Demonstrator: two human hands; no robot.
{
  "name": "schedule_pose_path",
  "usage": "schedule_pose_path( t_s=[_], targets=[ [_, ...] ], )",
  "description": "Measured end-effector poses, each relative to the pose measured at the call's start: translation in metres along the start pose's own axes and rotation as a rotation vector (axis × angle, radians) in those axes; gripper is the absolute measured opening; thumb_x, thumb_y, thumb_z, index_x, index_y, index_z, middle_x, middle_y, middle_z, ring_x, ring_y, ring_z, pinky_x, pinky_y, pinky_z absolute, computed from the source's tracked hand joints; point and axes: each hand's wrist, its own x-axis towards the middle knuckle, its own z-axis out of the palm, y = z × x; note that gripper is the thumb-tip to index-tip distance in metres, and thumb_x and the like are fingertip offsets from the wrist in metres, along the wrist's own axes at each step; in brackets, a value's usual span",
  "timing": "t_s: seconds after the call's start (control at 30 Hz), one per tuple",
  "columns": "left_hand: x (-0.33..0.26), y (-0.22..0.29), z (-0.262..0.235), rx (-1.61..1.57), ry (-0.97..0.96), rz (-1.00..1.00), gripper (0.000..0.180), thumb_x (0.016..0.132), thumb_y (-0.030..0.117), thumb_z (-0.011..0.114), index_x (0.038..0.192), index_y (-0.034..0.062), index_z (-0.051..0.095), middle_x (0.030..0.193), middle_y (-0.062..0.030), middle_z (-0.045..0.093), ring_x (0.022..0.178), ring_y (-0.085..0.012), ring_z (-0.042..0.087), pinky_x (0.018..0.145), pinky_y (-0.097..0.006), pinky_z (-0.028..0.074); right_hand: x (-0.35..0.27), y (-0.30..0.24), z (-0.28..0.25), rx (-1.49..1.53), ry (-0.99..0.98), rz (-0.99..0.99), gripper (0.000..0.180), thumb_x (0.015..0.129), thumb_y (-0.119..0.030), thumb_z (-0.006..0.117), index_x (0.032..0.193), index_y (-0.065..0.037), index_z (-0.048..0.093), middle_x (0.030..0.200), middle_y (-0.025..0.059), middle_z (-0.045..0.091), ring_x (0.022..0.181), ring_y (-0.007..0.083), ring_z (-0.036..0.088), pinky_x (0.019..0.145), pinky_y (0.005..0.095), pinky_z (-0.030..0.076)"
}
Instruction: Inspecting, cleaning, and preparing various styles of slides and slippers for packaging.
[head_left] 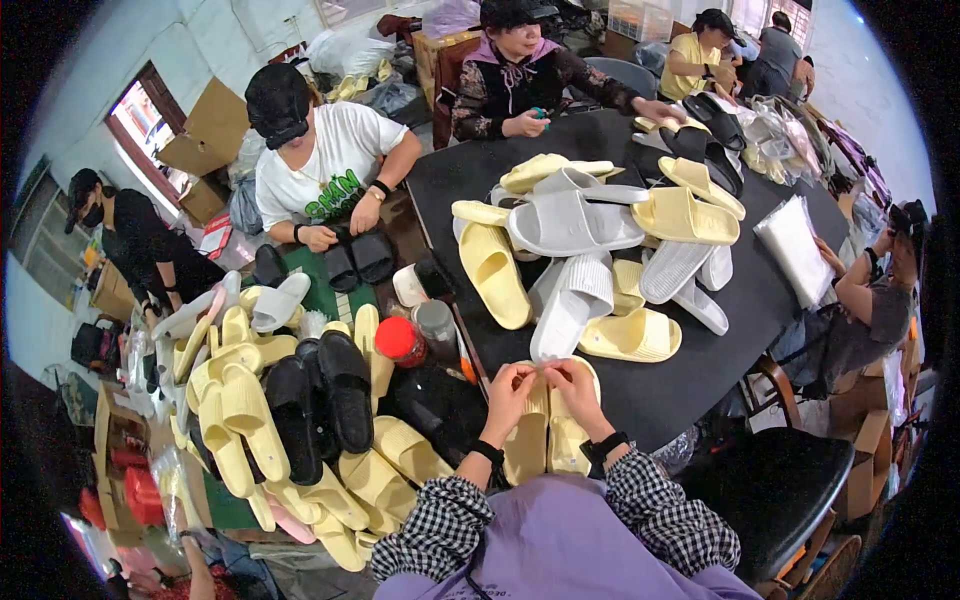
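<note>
Head: nearest slippers (526,445), long axes forward

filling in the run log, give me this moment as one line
left hand, right hand: close together, grip unclear | under them: yellow slipper pair | ahead: grey-and-yellow slipper pile on black table

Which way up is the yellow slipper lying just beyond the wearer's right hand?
The yellow slipper lies right side up: its ribbed strap is on top and its footbed shows.
</note>
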Motion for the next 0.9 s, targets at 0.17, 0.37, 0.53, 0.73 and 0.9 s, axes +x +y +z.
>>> schedule_pose_path(
  t_s=[0.17, 0.37, 0.53, 0.73, 0.9],
  targets=[
    [0.000, 0.004, -0.003, 0.011, 0.065, 0.071, 0.009, 0.088, 0.007, 0.062, 0.091, -0.0018, 0.062, 0.085, -0.0061, 0.054, 0.069, -0.0143, 0.054, 0.065, -0.027, 0.044, 0.000, 0.006, -0.002, 0.315, 0.074, 0.063, 0.019, 0.093, -0.015, 0.057, 0.101, 0.002, 0.062, 0.084, 0.0017, 0.061, 0.076, 0.0088, 0.055, 0.071, 0.0237, 0.045],
    [-0.001, 0.012, -0.002, -0.014, -0.004, -0.031, 0.009, 0.089, 0.007, 0.060, 0.091, -0.0020, 0.062, 0.086, -0.0065, 0.055, 0.071, -0.0153, 0.055, 0.065, -0.028, 0.045, -0.001, 0.016, -0.003, 0.133, -0.002, -0.011, 0.016, 0.091, -0.011, 0.059, 0.101, 0.000, 0.062, 0.085, 0.0008, 0.061, 0.076, 0.0080, 0.054, 0.069, 0.0229, 0.045],
    [-0.001, 0.008, -0.004, 0.025, 0.005, 0.012, 0.010, 0.090, 0.008, 0.059, 0.092, -0.0017, 0.061, 0.083, -0.0063, 0.055, 0.069, -0.0143, 0.053, 0.063, -0.027, 0.043, -0.001, 0.005, -0.002, 0.301, 0.080, 0.029, 0.013, 0.091, -0.009, 0.060, 0.099, 0.000, 0.063, 0.083, 0.0006, 0.061, 0.073, 0.0080, 0.054, 0.067, 0.0216, 0.043],
    [-0.001, 0.010, -0.002, 0.010, -0.006, 0.009, 0.010, 0.090, 0.008, 0.059, 0.092, -0.0020, 0.061, 0.084, -0.0065, 0.054, 0.071, -0.0147, 0.053, 0.065, -0.028, 0.043, -0.002, 0.008, -0.003, 0.180, 0.065, 0.011, 0.013, 0.091, -0.010, 0.059, 0.099, 0.000, 0.063, 0.082, 0.0004, 0.061, 0.074, 0.0080, 0.055, 0.070, 0.0225, 0.045],
    [0.000, 0.008, -0.005, 0.037, -0.010, 0.024, 0.010, 0.090, 0.009, 0.060, 0.091, -0.0013, 0.061, 0.085, -0.0059, 0.055, 0.073, -0.0145, 0.053, 0.066, -0.027, 0.043, 0.000, 0.004, -0.001, 0.181, 0.005, 0.073, 0.013, 0.091, -0.009, 0.060, 0.099, 0.000, 0.063, 0.084, 0.0008, 0.062, 0.076, 0.0075, 0.055, 0.071, 0.0218, 0.044]
  ],
)
